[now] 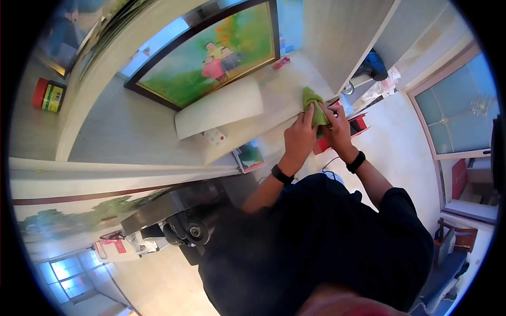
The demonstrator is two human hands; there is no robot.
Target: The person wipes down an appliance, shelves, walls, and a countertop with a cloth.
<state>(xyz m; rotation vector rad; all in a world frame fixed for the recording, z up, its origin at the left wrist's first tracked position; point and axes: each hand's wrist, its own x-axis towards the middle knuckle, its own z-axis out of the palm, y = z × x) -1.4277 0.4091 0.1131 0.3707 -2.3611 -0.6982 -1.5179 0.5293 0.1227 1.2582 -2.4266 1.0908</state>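
A green cloth is bunched up between my two hands at the right end of a pale shelf. My left hand grips its left side, fingers pressed into the fabric. On the right side, my right hand has its fingers closed on the same cloth. Part of a dark, thin edge shows beside the cloth, but what it belongs to is hidden. A black band is on each wrist.
A framed picture leans behind a curled white sheet on the shelf. A red-lidded jar stands far left. A small pink item lies near the frame. A blue hair dryer is at upper right; red boxes are below my hands.
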